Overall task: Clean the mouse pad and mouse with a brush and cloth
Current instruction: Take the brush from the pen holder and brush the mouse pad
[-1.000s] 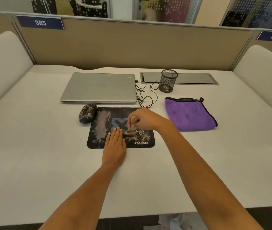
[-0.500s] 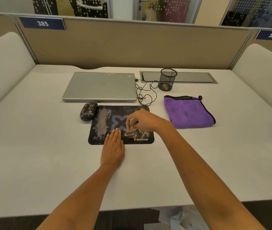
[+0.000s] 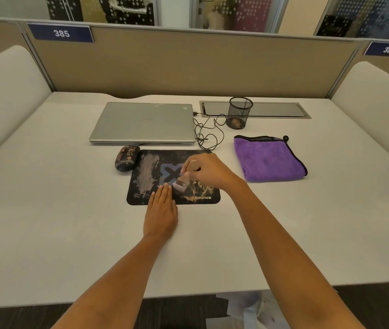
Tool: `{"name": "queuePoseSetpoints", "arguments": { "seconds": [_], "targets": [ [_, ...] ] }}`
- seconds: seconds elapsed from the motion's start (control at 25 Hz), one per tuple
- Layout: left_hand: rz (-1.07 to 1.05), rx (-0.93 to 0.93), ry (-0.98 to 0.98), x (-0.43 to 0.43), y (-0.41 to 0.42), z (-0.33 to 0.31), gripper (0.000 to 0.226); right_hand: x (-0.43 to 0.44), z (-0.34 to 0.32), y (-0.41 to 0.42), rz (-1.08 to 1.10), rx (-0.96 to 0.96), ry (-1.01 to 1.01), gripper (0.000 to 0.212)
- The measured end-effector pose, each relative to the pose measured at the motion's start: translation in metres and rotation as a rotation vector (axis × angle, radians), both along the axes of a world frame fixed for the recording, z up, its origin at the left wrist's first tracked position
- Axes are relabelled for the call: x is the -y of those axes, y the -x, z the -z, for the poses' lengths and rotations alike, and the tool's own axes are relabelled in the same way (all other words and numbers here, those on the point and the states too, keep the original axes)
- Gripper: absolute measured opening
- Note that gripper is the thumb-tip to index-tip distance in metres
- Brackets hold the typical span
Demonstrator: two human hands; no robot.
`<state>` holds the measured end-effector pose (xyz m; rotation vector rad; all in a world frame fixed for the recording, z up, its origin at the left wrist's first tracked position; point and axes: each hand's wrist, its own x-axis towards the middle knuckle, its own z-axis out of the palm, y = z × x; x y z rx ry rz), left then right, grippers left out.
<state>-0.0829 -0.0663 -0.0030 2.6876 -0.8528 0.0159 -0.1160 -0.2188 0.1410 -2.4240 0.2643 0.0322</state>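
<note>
A black mouse pad (image 3: 146,176) with a blue X logo lies on the white desk, smeared with pale dust at its left and tan crumbs at its lower right. My right hand (image 3: 209,170) grips a small wooden-handled brush (image 3: 184,180) whose bristles touch the pad's middle. Flat with fingers together, my left hand (image 3: 161,210) presses on the pad's front edge. A dusty black mouse (image 3: 127,157) sits just off the pad's top-left corner. A folded purple cloth (image 3: 268,159) lies to the right of the pad.
A closed silver laptop (image 3: 145,122) lies behind the pad, with a tangled black cable (image 3: 209,134) at its right. A black mesh pen cup (image 3: 239,112) stands before a grey cable hatch (image 3: 276,109). Partition walls enclose the desk (image 3: 46,210) at the back and sides.
My right hand with the brush has shifted slightly across the pad's middle. The left hand stays pressed on the pad's front edge.
</note>
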Motion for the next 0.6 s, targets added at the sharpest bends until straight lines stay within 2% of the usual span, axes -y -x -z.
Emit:
{"name": "queuePoseSetpoints", "arguments": {
  "seconds": [0.12, 0.24, 0.32, 0.4, 0.52, 0.6],
  "targets": [
    [-0.004, -0.003, -0.001, 0.000, 0.000, -0.001, 0.062, -0.014, 0.021, 0.000, 0.259, 0.088, -0.080, 0.020],
    [-0.001, 0.002, -0.004, -0.001, 0.000, 0.000, 0.062, -0.020, 0.041, -0.001, 0.446, 0.021, -0.217, 0.023],
    [0.005, 0.001, -0.009, -0.001, -0.001, 0.002, 0.066, -0.011, 0.040, 0.001, 0.529, -0.022, -0.203, 0.023],
    [0.005, 0.000, -0.007, -0.001, -0.001, 0.001, 0.073, -0.005, 0.034, 0.002, 0.584, -0.011, -0.141, 0.024],
    [0.006, -0.007, -0.016, -0.001, 0.000, -0.001, 0.064, -0.010, 0.032, -0.002, 0.550, -0.022, -0.263, 0.024],
    [0.011, -0.009, -0.014, -0.002, 0.000, -0.001, 0.066, -0.014, 0.036, -0.001, 0.524, -0.095, -0.231, 0.022]
  ]
}}
